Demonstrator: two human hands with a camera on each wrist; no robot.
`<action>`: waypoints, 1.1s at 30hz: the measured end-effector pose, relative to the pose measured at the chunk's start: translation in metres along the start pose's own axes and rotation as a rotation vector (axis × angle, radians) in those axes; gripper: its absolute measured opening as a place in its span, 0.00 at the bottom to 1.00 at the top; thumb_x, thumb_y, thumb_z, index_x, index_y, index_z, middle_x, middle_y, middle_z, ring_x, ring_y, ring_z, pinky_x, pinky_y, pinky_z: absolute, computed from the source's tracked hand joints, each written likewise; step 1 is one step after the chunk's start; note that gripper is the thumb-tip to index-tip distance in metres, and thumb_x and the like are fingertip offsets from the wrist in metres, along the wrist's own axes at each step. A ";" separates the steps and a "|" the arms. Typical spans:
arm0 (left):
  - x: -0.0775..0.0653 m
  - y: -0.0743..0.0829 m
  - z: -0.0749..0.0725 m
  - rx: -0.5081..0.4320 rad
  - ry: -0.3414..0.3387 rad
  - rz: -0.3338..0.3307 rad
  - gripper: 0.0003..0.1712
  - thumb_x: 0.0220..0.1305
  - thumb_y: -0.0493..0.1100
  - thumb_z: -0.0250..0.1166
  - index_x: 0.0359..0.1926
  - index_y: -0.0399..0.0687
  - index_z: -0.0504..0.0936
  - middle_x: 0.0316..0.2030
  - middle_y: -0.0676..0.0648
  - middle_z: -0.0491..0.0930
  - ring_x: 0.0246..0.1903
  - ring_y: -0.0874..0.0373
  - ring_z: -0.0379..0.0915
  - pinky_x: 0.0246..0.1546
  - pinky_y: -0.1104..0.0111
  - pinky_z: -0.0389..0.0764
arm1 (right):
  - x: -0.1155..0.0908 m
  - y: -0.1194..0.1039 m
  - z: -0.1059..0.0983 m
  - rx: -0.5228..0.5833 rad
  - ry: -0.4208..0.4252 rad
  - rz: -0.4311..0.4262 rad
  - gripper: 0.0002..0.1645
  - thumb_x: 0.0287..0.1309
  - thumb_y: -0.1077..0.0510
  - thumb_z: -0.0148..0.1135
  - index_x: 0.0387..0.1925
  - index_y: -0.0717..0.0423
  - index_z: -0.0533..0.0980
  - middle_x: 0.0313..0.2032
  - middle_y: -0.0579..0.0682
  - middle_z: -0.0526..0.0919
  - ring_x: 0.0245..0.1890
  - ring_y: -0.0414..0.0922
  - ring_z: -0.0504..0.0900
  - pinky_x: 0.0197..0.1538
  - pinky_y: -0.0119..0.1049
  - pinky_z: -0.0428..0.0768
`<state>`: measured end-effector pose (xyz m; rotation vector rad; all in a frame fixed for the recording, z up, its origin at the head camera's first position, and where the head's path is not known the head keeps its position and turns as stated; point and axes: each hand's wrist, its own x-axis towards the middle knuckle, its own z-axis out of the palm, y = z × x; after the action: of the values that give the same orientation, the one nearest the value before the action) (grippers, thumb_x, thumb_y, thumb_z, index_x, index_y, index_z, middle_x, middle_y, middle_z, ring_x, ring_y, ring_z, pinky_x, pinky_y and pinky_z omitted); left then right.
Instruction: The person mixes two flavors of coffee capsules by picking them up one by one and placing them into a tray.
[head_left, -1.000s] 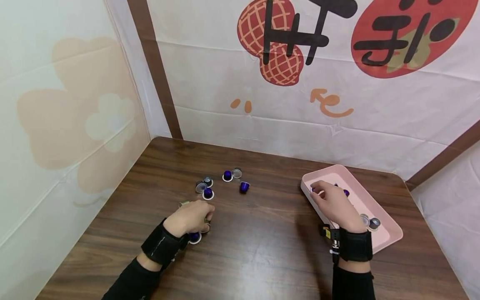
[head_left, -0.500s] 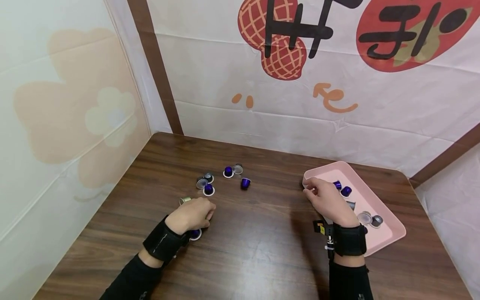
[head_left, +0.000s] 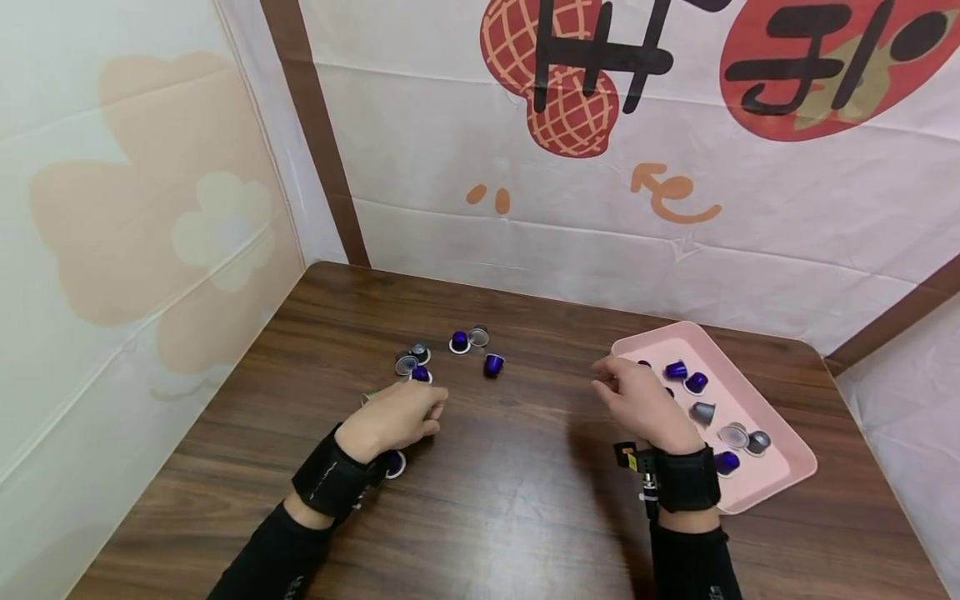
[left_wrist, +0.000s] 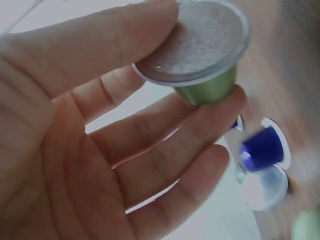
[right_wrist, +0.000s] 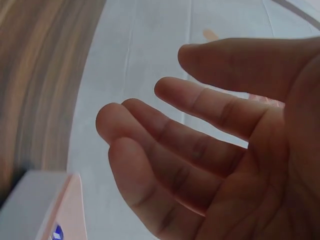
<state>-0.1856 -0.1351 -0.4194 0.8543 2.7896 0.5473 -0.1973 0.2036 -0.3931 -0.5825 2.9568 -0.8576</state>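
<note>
My left hand (head_left: 396, 419) pinches a green coffee capsule (left_wrist: 210, 90) between thumb and fingers, its foil lid facing the thumb in the left wrist view. The head view hides that capsule behind the hand. Close by on the table lie a blue capsule (head_left: 394, 464) beside the wrist and another blue capsule (head_left: 421, 374) beyond the fingers. My right hand (head_left: 643, 403) is over the left edge of a pink tray (head_left: 780, 481). Its fingers are loosely bent and hold nothing in the right wrist view. Inside the tray lie several blue and grey capsules, among them a grey one (head_left: 702, 412).
Farther back on the wooden table (head_left: 525, 517) stand a blue capsule (head_left: 460, 341) and a clear-lidded one (head_left: 478, 336), with a tipped blue capsule (head_left: 493, 365) nearby. A printed cloth (head_left: 420, 125) hangs behind the table, and another cloth borders its left side.
My left hand has lifted a little and shifted right with the green capsule. My right hand has moved left toward the tray's edge, uncovering more capsules in the tray.
</note>
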 end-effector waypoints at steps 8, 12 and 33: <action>0.019 0.023 -0.007 -0.088 0.108 0.053 0.15 0.58 0.44 0.69 0.27 0.51 0.68 0.24 0.53 0.68 0.21 0.64 0.60 0.22 0.72 0.62 | 0.008 -0.006 0.023 0.084 -0.066 -0.075 0.09 0.61 0.61 0.60 0.43 0.59 0.78 0.34 0.48 0.82 0.34 0.42 0.81 0.36 0.36 0.79; 0.032 0.031 -0.004 -0.236 0.219 0.064 0.13 0.58 0.43 0.69 0.27 0.53 0.71 0.27 0.56 0.74 0.26 0.68 0.70 0.27 0.73 0.72 | 0.009 -0.012 0.028 0.106 -0.044 -0.099 0.09 0.60 0.61 0.62 0.43 0.56 0.78 0.34 0.46 0.81 0.33 0.40 0.80 0.36 0.35 0.79; 0.046 0.045 0.007 -0.805 0.256 -0.004 0.06 0.63 0.43 0.65 0.34 0.47 0.77 0.42 0.50 0.78 0.45 0.60 0.77 0.46 0.65 0.77 | 0.013 -0.045 0.055 0.402 0.051 -0.305 0.19 0.57 0.62 0.65 0.50 0.54 0.74 0.42 0.47 0.77 0.39 0.40 0.80 0.43 0.35 0.79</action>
<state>-0.1986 -0.0722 -0.4104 0.6086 2.3803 1.7066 -0.1877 0.1356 -0.4154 -1.0041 2.6511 -1.4614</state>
